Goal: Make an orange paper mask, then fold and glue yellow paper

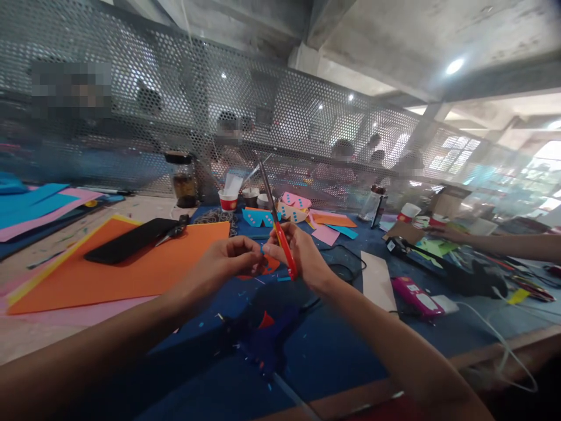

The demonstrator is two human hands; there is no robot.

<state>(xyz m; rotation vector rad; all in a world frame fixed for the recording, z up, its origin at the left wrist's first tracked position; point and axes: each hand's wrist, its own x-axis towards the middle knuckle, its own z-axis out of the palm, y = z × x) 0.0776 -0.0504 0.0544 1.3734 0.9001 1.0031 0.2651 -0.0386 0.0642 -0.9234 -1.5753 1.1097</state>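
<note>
My right hand (pixel 302 254) is closed round the red handles of a pair of scissors (pixel 277 225), whose blades point up and away. My left hand (pixel 230 257) is pinched shut right beside it on a small scrap of blue paper (pixel 262 248), too small to see clearly. Both hands hover above a dark blue mat (pixel 307 345). An orange paper cutout (pixel 270 266) lies on the mat just under the hands.
A big orange sheet (pixel 131 269) with a black phone (pixel 131 240) on it lies to the left, over pink paper. Paper cutouts, cups and a jar stand behind. A pink box (pixel 414 295) and white cable lie to the right. Another person's arm (pixel 495 242) reaches in at the right. A perforated metal screen runs along the back.
</note>
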